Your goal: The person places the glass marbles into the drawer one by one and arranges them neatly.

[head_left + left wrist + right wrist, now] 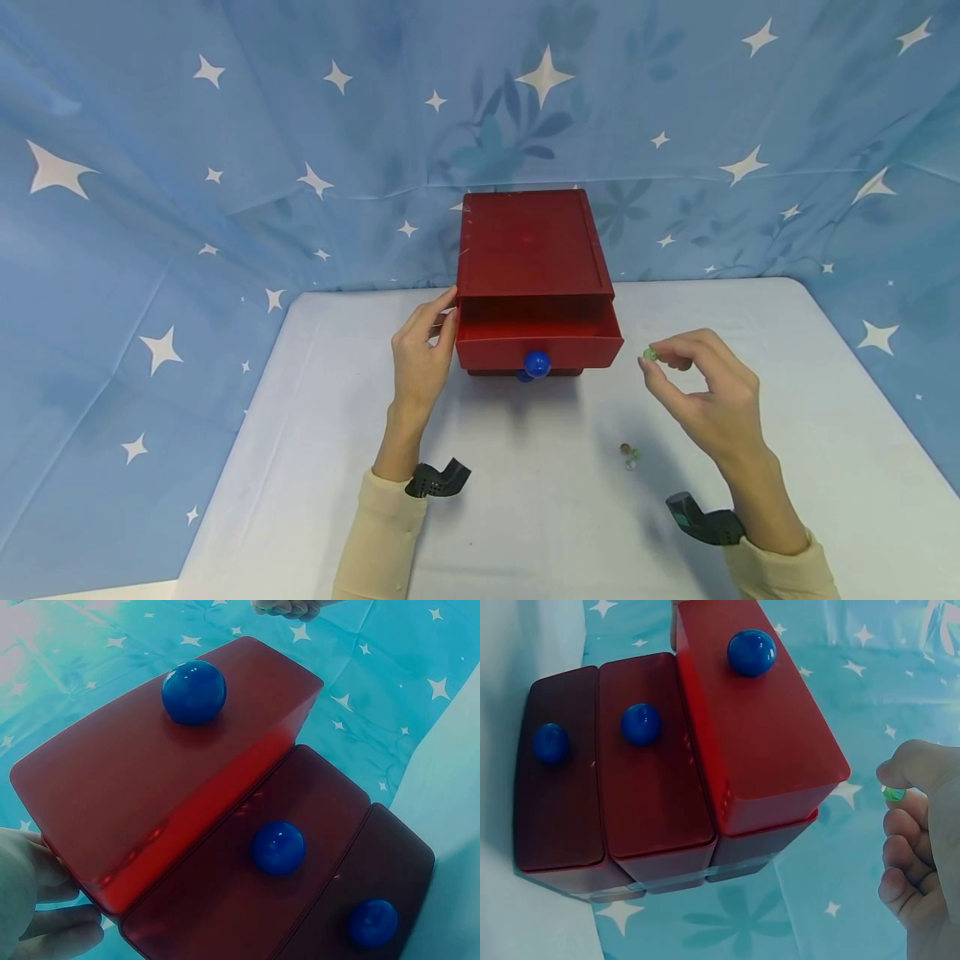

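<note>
Starry blue cloth behind a pale worktop (525, 517); right hand (705, 392) pinches a green marble (649, 354) between thumb and forefinger, held up just right of the open top drawer (538, 333). Left hand (420, 367) lies flat against the red drawer box (532, 242), fingers straight, probably steadying it. Two more marbles (628, 453) wait on the worktop near the right hand
</note>
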Demonstrator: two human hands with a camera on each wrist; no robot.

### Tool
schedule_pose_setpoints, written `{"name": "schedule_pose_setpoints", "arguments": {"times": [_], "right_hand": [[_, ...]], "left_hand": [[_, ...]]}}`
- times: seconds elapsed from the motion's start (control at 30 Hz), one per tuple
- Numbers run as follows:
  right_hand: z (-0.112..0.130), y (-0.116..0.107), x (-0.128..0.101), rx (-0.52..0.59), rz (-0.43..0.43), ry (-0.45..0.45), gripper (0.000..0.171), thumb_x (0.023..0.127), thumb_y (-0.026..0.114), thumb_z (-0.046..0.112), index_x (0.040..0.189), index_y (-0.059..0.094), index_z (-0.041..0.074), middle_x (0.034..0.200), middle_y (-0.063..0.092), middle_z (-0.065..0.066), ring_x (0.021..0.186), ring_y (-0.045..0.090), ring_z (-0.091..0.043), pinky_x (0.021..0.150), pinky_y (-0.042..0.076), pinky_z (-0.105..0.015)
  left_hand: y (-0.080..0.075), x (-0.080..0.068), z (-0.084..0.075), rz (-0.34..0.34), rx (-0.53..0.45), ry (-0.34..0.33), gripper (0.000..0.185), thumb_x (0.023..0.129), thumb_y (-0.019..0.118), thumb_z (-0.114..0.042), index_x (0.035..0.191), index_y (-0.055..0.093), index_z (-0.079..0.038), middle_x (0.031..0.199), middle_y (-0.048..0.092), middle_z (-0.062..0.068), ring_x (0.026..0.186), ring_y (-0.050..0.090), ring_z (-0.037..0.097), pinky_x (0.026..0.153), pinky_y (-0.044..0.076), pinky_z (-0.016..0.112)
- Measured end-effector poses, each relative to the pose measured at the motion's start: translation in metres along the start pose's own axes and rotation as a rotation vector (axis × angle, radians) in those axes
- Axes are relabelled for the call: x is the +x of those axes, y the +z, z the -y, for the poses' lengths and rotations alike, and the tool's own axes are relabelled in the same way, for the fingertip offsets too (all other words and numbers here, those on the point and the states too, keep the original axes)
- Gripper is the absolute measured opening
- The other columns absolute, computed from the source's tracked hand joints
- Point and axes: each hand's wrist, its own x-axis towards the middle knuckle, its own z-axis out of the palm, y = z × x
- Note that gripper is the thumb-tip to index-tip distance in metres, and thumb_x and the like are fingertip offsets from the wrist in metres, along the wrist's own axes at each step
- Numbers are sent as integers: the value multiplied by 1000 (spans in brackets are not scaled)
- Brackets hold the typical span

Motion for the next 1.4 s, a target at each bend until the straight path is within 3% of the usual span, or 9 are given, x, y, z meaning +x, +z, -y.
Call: {"name": "schedule_pose_setpoints", "arguments": {"times": [0.53,1.1,1.27,1.4], "right_hand": [[15,7,15,10,5,9,55,95,65,44,85,70,-10,78,66,-20,75,54,-13,81,44,-5],[4,20,23,57,11,-3,53,93,68,44,88,71,-8,80,66,-19,76,55,-15,82,46,-7],[0,26,28,73,46,-2,49,93,69,43,91,72,-6,82,66,-16,78,54,-15,80,45,-8],[-3,29,30,75,89,-1,37,91,72,32,93,73,-5,87,68,-16,79,55,-15,81,45,-9]], "left_hand": [[0,0,0,5,-1,0,35,98,64,-11,132,66,-9,117,73,11,90,74,23,80,64,35],[-1,0,-1,10,-4,-12,34,99,63,-13,133,66,-10,116,73,11,91,74,22,80,64,35],[-1,0,-1,5,-3,-6,34,98,63,-12,132,66,-10,116,73,11,90,74,23,80,64,36],[-1,0,-1,1,-3,-3,34,98,63,-10,132,66,-9,116,73,12,90,74,23,79,64,35]]}}
